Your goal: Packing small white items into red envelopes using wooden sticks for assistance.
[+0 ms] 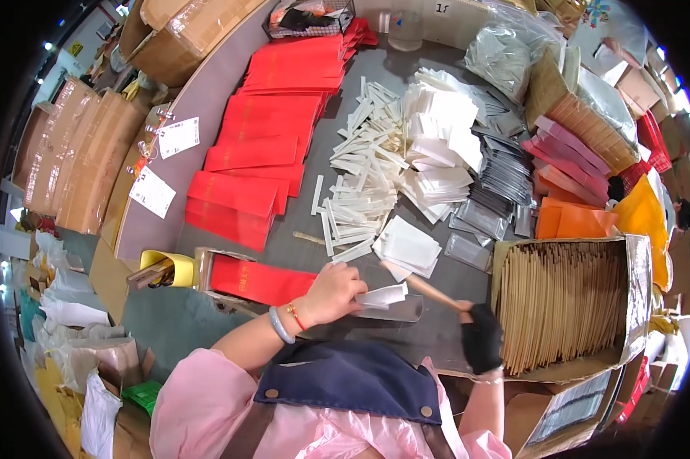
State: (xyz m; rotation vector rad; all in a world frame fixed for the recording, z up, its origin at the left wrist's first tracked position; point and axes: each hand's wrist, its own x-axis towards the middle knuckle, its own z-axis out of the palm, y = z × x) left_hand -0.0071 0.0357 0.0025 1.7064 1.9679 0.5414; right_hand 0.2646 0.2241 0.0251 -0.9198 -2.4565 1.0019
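Wooden stick [430, 292] pinched in the black-gloved right grip [482, 338], slanting over the desk [303, 218].
Left grip [332, 296] is closed on folded white paper [383, 297] beside a red packet [260, 281]; a carton [637, 298] packed with thin sticks [563, 302] stands just beyond the right grip.

Bright, glaring white papers [443, 111], blurred stick [433, 292], curved edges

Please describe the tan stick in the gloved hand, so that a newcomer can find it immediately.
At the near right of the grey table sits an open cardboard box packed with thin sticks. Just left of it, the right hand in a black glove holds the tan stick, slanting up and leftward. Unlike the packed ones, it is held alone in a hand.
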